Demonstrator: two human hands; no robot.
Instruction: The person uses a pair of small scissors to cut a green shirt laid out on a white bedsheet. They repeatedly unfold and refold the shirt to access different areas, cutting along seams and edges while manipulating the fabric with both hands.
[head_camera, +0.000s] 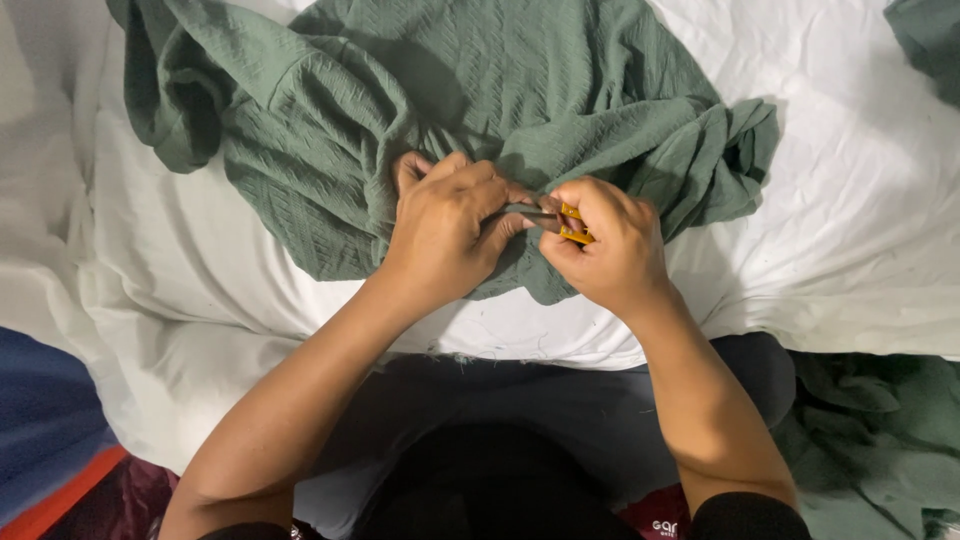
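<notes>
White-sheeted bed (850, 200) under crumpled green garment (420, 110). Left hand (440, 235) fingers closed, pinching fabric taut. Right hand (610, 245) fingers closed on small yellow-handled snips (560, 218), blades at cloth between hands. Risk: blades near left fingertips, could nick skin; bunched folds could get cut.

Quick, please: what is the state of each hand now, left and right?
Left hand: closed, pinching the green cloth.
Right hand: closed on a small yellow-handled tool, probably snips.
</notes>
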